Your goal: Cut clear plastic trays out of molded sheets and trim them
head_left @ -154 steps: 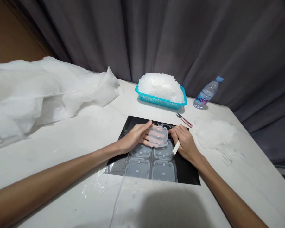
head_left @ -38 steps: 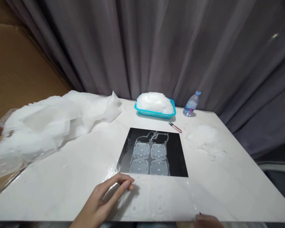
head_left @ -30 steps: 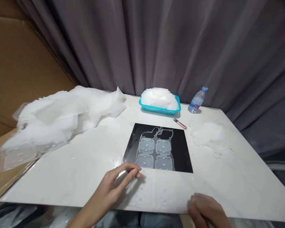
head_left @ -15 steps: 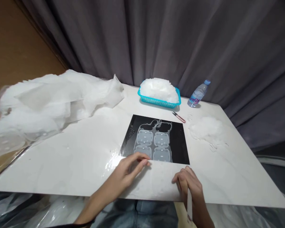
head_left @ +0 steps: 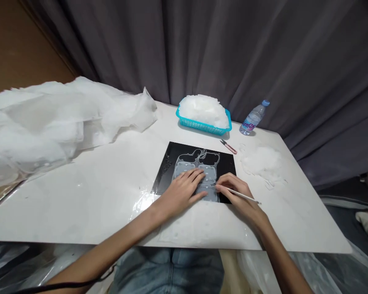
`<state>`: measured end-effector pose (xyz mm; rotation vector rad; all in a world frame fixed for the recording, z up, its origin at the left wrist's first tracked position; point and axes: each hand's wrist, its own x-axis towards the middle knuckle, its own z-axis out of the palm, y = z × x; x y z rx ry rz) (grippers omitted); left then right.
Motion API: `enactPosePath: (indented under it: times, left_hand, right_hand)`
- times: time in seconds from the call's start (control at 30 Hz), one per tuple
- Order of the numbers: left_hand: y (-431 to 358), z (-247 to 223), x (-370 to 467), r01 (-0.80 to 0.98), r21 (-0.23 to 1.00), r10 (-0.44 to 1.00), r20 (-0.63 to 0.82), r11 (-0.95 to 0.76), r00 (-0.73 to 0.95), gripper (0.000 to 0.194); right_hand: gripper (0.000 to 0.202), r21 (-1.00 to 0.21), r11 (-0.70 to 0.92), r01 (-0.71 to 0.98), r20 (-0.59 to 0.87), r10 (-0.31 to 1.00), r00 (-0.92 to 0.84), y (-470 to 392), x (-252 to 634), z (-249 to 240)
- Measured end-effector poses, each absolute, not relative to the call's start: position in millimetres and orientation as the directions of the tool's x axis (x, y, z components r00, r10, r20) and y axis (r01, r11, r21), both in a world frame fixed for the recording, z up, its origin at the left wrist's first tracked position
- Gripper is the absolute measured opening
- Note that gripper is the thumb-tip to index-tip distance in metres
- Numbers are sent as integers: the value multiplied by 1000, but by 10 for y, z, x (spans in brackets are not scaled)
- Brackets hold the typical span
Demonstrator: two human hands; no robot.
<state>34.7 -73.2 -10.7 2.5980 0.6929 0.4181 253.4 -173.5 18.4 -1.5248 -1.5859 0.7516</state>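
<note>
My left hand (head_left: 184, 188) lies flat with fingers spread on a clear plastic sheet (head_left: 207, 173) of rounded rectangular shapes. The sheet rests on a black mat (head_left: 165, 175), and its upper part has cut-out openings with loose strips. In my right hand (head_left: 237, 194) is a thin white pen-like tool (head_left: 247, 197), pinched near its tip. That tip meets the sheet's right edge, partly hidden by the fingers. Beyond the mat's upper right corner lie small red-handled snips (head_left: 228, 146).
A blue basket (head_left: 202, 127) heaped with white pieces stands at the back, with a water bottle (head_left: 253, 119) to its right. Clear scraps (head_left: 265, 161) lie right of the mat. A large pile of white plastic sheets (head_left: 88, 110) covers the table's (head_left: 79, 204) left side.
My left hand has moved forward and flattened onto the sheet. My right hand has come up and left to the sheet's edge, turning the tool across. The view has shifted slightly.
</note>
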Motion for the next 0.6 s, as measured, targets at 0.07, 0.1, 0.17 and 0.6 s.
enactPosePath:
  times: [0.07, 0.1, 0.17, 0.6]
  left_hand:
    - [-668, -135, 320, 380, 449, 499, 179, -809, 848, 63]
    - [-629, -143, 310, 371, 443, 487, 181, -816, 854, 64]
    - [-538, -151, 303, 361, 440, 475, 183, -822, 861, 67]
    - [-71, -120, 406, 352, 397, 446, 173, -848, 878, 67]
  right_hand:
    - [21, -857, 115, 502, 138, 990, 8, -1617, 2551, 156]
    - [20, -863, 114, 492, 130, 992, -2, -1564, 2559, 136]
    - [19, -875, 106, 473, 116, 993, -7, -1466, 2575, 93]
    - [15, -859, 173, 482, 165, 984, -61, -1316, 2606, 85]
